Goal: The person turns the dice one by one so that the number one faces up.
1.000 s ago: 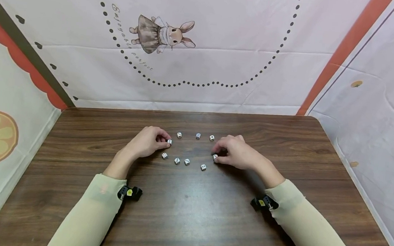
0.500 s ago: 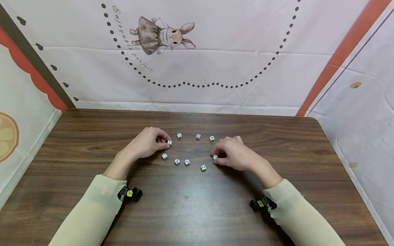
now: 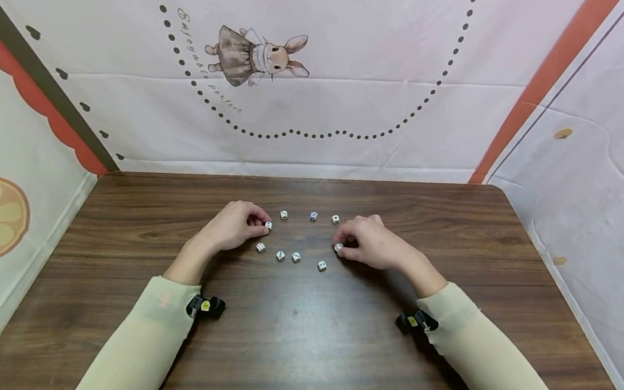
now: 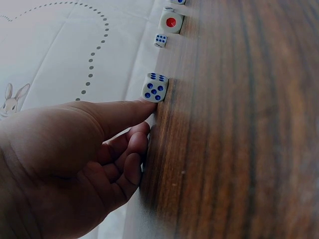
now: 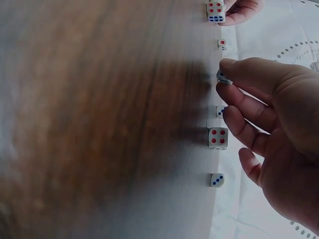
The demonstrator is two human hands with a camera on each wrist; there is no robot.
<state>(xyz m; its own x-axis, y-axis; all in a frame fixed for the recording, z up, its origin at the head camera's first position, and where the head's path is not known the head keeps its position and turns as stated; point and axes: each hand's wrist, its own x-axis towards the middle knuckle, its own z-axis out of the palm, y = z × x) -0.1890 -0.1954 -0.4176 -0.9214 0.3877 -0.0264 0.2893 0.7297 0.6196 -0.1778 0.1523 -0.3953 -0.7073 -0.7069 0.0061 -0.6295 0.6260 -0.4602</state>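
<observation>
Small white dice lie in a loose ring on the wooden table. At the ring's left side, my left hand [image 3: 234, 225] pinches a white die [image 3: 268, 225] at its thumb and index fingertips; its other fingers curl under. Close past the left thumb in the left wrist view is a die [image 4: 154, 89] with blue pips. Across the ring, the thumb and index finger of my right hand [image 3: 371, 243] grip another white die [image 3: 338, 247]. In the right wrist view this die [image 5: 224, 78] is partly covered by those fingertips.
Three dice stand along the far side, among them a blue-pipped die [image 3: 313, 216]. On the near side several more sit in a row, including a die [image 3: 322, 266] closest to my right hand. The brown table [image 3: 298, 355] meets a printed cloth [image 3: 354, 99] behind.
The die in my right fingers has shifted slightly left and turned, and the right fingertips have closed round it. My left hand and the other dice stay where they were.
</observation>
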